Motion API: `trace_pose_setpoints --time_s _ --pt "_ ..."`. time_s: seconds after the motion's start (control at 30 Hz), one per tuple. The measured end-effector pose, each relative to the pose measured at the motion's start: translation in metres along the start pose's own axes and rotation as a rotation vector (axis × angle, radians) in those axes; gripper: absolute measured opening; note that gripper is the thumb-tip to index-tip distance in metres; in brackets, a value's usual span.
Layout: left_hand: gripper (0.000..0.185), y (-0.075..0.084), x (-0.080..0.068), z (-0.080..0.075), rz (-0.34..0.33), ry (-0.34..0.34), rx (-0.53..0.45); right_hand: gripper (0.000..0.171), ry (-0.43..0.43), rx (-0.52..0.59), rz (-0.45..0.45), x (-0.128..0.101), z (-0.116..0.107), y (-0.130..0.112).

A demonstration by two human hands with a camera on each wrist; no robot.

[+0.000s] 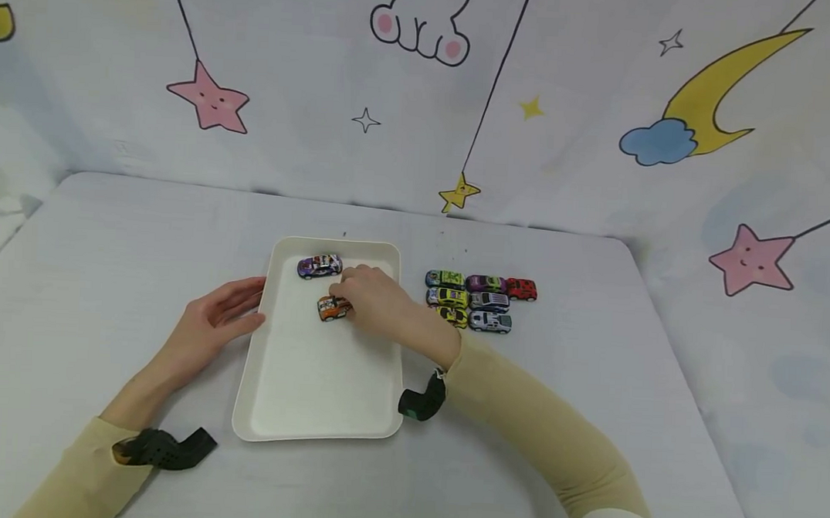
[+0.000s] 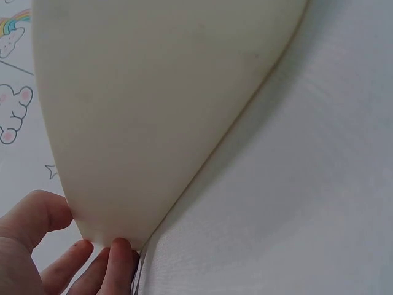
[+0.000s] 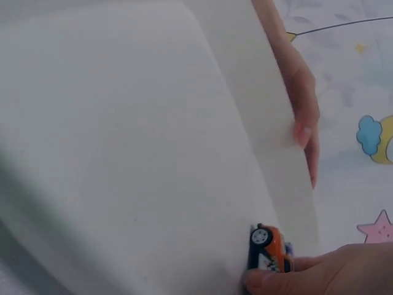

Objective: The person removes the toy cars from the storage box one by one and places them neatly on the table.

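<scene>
My right hand (image 1: 374, 302) pinches an orange toy car (image 1: 332, 308) inside a white tray (image 1: 320, 429); the right wrist view shows this car (image 3: 273, 251) between thumb and fingers, its side with white and dark markings. Slightly beyond it in the tray stands a purple patterned toy car (image 1: 319, 266). At the tray's left edge, my left hand (image 1: 210, 323) rests its fingertips against the rim. Seen in the left wrist view, the left hand's fingers (image 2: 120, 258) touch the tray's outer wall (image 2: 141, 135). The right hand covers part of the orange car.
Right of the tray, several toy cars stand in close rows, among them a red car (image 1: 522, 289), a purple car (image 1: 486, 284) and a silver car (image 1: 490, 322). The right forearm partly hides a yellow car (image 1: 454, 316). A white cloth (image 1: 553, 435) covers the table.
</scene>
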State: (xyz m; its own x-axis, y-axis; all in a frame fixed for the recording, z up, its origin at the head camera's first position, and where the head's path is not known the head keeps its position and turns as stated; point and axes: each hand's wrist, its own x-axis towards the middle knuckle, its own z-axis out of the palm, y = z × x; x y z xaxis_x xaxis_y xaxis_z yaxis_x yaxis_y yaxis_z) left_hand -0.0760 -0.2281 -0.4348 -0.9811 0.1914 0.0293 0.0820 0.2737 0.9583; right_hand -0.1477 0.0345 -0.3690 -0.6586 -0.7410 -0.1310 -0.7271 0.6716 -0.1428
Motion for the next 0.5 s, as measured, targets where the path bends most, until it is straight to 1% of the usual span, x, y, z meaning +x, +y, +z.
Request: trace_pose_setpoints --time_s 0.2,0.5 --pt "0.055 0.0 -0.001 -0.001 0.007 0.003 0.008 0.031 0.009 0.06 -0.004 -0.007 0.002 0.004" --pt "0.055 0.002 -0.001 -0.001 0.014 -0.002 0.004 0.029 0.065 0.118 -0.046 -0.021 0.007 0.013"
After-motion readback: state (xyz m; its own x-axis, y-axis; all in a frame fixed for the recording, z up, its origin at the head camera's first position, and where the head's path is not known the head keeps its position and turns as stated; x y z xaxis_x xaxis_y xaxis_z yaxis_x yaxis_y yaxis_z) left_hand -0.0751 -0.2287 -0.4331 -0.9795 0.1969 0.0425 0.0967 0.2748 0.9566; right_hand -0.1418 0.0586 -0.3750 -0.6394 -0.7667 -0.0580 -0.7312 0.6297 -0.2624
